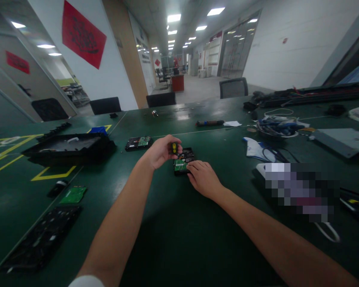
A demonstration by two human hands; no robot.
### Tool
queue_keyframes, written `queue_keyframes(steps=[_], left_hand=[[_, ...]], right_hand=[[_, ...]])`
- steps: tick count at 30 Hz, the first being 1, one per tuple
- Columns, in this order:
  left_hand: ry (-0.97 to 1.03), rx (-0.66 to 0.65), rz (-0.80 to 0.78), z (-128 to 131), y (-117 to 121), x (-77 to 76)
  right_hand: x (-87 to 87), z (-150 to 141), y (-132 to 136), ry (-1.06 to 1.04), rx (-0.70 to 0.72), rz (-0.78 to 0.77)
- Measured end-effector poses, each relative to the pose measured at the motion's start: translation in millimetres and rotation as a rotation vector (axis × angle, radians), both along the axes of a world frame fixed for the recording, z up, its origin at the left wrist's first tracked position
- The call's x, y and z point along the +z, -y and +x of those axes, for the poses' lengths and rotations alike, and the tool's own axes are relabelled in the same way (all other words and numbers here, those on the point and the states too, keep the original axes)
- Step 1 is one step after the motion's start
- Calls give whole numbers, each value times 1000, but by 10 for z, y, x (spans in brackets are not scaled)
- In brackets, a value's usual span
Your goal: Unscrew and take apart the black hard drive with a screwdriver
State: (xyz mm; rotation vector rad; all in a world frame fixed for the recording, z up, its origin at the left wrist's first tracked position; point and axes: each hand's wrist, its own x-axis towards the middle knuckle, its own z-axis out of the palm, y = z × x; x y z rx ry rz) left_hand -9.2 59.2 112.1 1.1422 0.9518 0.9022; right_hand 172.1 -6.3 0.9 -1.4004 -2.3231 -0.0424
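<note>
A black hard drive with a green circuit board (181, 165) lies on the dark green table in front of me. My left hand (164, 150) is closed around a black-and-yellow tool handle (174, 148), held just above the drive's far left part. The rest of that tool is hidden, so its exact kind does not show. At the drive's right edge, my right hand (204, 177) grips the casing with bent fingers; the thumb is near the board. A second hard drive (138, 143) lies beyond my left forearm.
To the left are a large black tray (68, 147), a loose green circuit board (73, 194) and a black panel (44, 235). On the right stand a bowl of cables (278, 126), a grey metal box (342, 140) and a white-and-blue cloth (257, 149). A dark cylindrical tool (210, 123) lies ahead.
</note>
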Motion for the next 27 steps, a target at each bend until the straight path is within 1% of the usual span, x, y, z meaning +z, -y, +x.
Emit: queue_keyframes(steps=[2, 5, 8, 11, 14, 17, 22, 25, 27], left_hand=[[22, 19, -18, 6, -6, 5], [-6, 70, 28, 0, -26, -9], [-70, 92, 135, -18, -41, -37], [-191, 133, 271, -36, -40, -44], [-300, 190, 323, -44, -21, -15], [-283, 174, 265, -36, 8, 26], [-64, 50, 49, 3, 20, 45], [-15, 84, 16, 15, -7, 17], [-40, 128, 64, 9, -29, -6]], right_hand=[[-1, 1, -1, 0, 2, 3], [5, 2, -2, -4, 3, 1], [22, 0, 3, -3, 1, -9], [43, -4, 11, 6, -6, -27], [48, -5, 13, 10, -8, -32], [30, -2, 8, 2, -1, -15], [-6, 6, -6, -8, 4, 5], [-11, 6, -9, -5, 3, 1], [-7, 5, -10, -2, 2, -6]])
